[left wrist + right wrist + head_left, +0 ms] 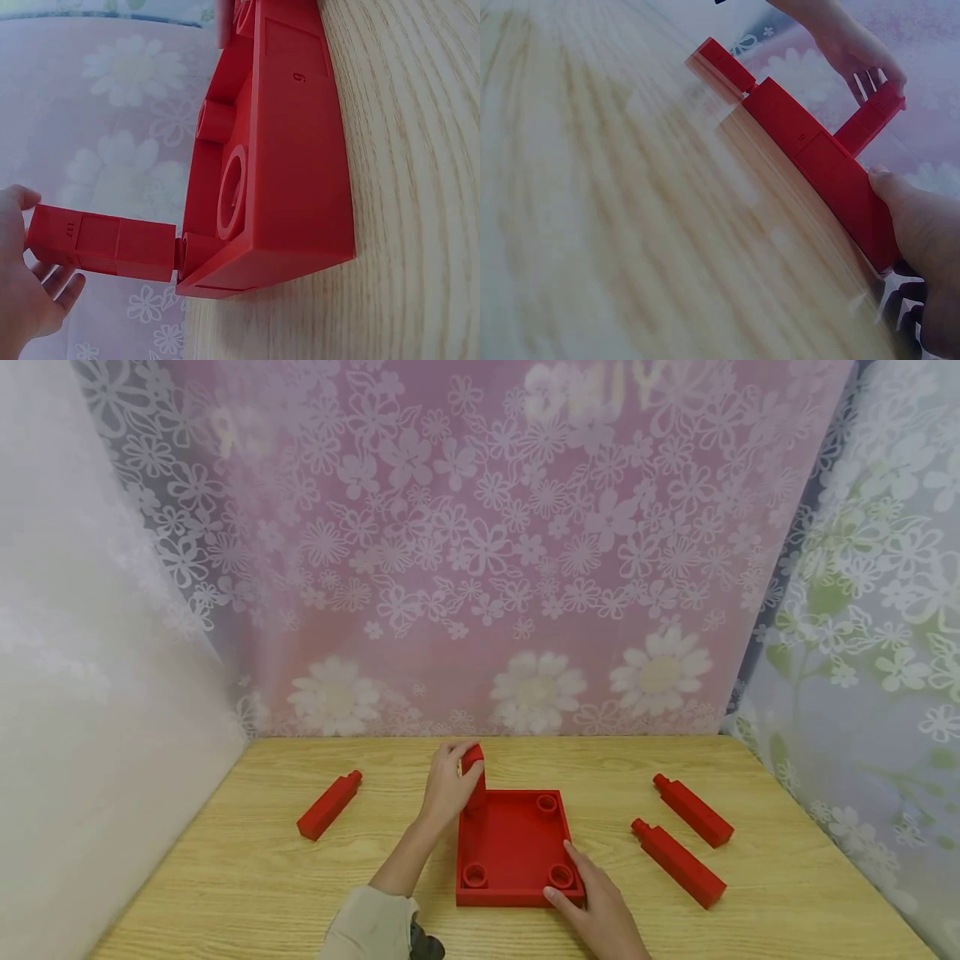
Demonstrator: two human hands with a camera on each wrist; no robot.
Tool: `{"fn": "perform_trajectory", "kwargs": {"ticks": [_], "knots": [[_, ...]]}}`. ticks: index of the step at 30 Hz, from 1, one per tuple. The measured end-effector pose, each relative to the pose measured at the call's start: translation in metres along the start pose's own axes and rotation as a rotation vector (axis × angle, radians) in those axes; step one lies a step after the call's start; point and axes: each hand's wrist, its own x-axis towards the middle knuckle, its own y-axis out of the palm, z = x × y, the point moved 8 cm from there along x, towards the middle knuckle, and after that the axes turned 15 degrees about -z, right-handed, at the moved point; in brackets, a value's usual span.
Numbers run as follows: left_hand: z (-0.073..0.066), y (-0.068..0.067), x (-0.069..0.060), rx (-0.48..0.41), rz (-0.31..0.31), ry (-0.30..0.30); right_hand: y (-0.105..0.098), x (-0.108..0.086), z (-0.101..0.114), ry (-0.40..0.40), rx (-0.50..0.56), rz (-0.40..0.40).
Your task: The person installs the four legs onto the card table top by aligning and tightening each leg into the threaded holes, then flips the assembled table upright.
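A red square tray [510, 843] with round sockets in its corners lies on the table, open side up. My left hand [444, 789] grips the top of a red square post [475, 781] that stands upright at the tray's far left corner. In the left wrist view the post [105, 241] meets the corner socket, its thumb and fingers around the other end; how deep it sits is hidden. My right hand [600, 906] holds the tray's near right corner, with the thumb on the near edge and fingers along the right side.
One red post [330, 806] lies on the table left of the tray. Two more, an upper post [693, 810] and a lower post [678, 864], lie to the right. Floral curtains [480, 568] hang behind the wooden table [247, 877] and at its sides.
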Motion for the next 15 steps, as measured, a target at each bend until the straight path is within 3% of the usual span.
{"fn": "perform_trajectory", "kwargs": {"ticks": [5, 15], "knots": [[-0.0020, 0.0018, -0.0003, -0.020, -0.009, 0.007, -0.0007, -0.0005, 0.0009, -0.006, -0.004, -0.004], [0.0072, 0.0031, -0.0024, -0.118, -0.034, -0.160, -0.0017, -0.0007, 0.0020, -0.005, 0.004, -0.002]]}}
